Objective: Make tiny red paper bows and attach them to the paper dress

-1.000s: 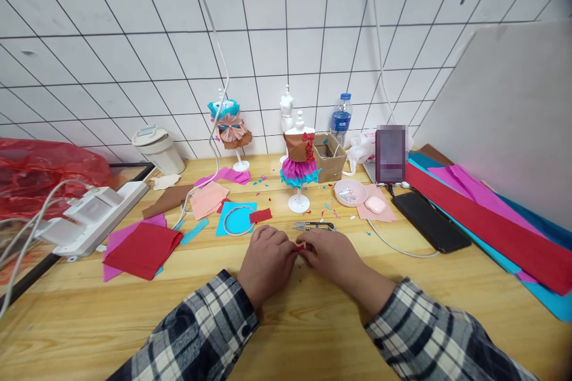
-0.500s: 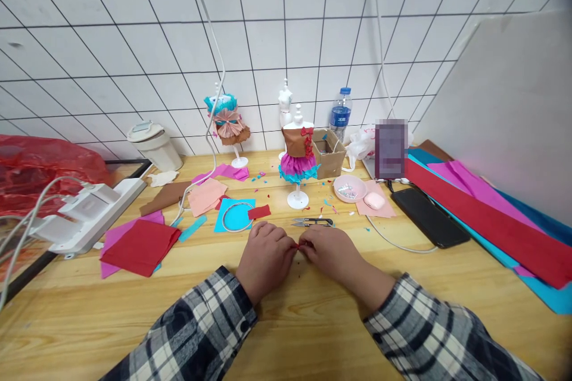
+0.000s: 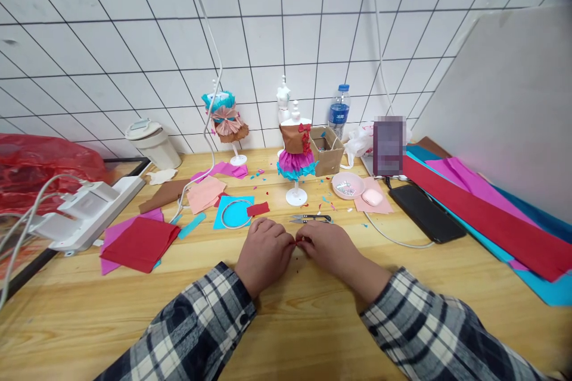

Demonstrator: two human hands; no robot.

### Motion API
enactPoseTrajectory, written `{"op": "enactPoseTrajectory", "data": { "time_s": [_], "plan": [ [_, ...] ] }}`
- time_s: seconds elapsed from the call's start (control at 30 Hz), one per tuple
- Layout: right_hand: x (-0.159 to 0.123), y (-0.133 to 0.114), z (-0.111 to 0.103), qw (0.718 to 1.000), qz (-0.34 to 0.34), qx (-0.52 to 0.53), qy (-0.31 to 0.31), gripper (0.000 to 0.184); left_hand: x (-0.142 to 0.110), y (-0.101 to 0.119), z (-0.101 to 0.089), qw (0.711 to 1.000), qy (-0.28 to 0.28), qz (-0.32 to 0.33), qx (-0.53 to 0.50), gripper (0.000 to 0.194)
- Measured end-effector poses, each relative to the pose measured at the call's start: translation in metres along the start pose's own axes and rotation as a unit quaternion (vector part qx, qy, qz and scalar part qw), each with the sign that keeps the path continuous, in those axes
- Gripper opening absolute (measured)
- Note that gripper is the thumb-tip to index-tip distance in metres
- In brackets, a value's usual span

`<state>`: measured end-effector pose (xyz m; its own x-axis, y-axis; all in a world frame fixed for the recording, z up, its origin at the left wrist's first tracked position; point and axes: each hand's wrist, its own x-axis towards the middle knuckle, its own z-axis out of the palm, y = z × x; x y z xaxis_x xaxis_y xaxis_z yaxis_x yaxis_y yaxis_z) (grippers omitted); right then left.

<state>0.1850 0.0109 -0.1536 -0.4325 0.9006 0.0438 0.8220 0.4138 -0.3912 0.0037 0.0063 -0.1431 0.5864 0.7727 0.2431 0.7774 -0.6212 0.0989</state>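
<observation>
My left hand (image 3: 267, 255) and my right hand (image 3: 325, 248) meet fingertip to fingertip low over the wooden table. Between them they pinch a tiny red piece (image 3: 295, 242), likely crepe paper; most of it is hidden by the fingers. Just beyond my right hand lie thread snips (image 3: 311, 218) with dark handles. Past those stands a small mannequin (image 3: 295, 140) in a brown top with red bows and a purple and blue skirt. Left of it, a ring (image 3: 223, 218) and a small red strip (image 3: 258, 209) rest on a blue square (image 3: 216, 223).
At the left are a power strip (image 3: 96, 214), a red folded sheet (image 3: 140, 244) and a lidded cup (image 3: 154, 144). Another dressed mannequin (image 3: 227, 122) stands behind. A pink bowl (image 3: 348, 186), a cardboard box (image 3: 329, 162), a black phone (image 3: 426, 214) and long coloured sheets (image 3: 487, 220) occupy the right.
The whole view has shifted slightly. Both hands stay together at the red piece, with barely any change in the fingers.
</observation>
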Motion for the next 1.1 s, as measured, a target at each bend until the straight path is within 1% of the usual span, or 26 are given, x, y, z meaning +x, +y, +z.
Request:
{"op": "enactPoseTrajectory", "data": {
  "time_s": [0.2, 0.27, 0.37, 0.53, 0.67, 0.77, 0.97, 1.07, 1.1],
  "plan": [
    [0.001, -0.001, 0.000, 0.999, -0.025, -0.037, -0.009, 0.019, -0.002, 0.000, 0.001, 1.000, -0.005, -0.017, -0.022, 0.017],
    [0.000, -0.001, 0.000, 0.998, -0.034, -0.059, -0.006, 0.021, -0.003, 0.000, 0.000, 0.999, 0.003, -0.021, -0.038, 0.017],
    [-0.001, -0.002, -0.001, 0.996, -0.046, -0.079, 0.001, 0.024, -0.006, 0.000, -0.001, 0.998, 0.027, -0.026, -0.052, 0.023],
    [-0.003, -0.004, -0.003, 0.994, -0.064, -0.086, -0.002, 0.026, -0.006, 0.002, -0.002, 0.998, 0.041, -0.033, -0.042, 0.011],
    [-0.003, -0.006, -0.005, 0.994, -0.062, -0.087, -0.005, 0.027, -0.006, 0.003, -0.002, 0.997, 0.047, -0.043, -0.033, 0.010],
    [-0.003, -0.006, -0.006, 0.994, -0.059, -0.087, -0.008, 0.026, -0.006, 0.004, -0.003, 0.997, 0.053, -0.045, -0.037, 0.010],
    [-0.004, -0.005, -0.009, 0.995, -0.070, -0.065, -0.021, 0.025, -0.006, 0.003, -0.004, 0.997, 0.040, -0.040, -0.056, 0.012],
    [-0.006, -0.003, -0.013, 0.997, -0.076, -0.016, 0.001, 0.021, -0.007, -0.001, -0.004, 0.994, 0.047, -0.052, -0.081, 0.011],
    [-0.007, -0.002, -0.013, 0.997, -0.078, 0.001, 0.018, 0.025, -0.007, -0.003, -0.003, 0.993, 0.051, -0.057, -0.087, 0.011]
  ]
}}
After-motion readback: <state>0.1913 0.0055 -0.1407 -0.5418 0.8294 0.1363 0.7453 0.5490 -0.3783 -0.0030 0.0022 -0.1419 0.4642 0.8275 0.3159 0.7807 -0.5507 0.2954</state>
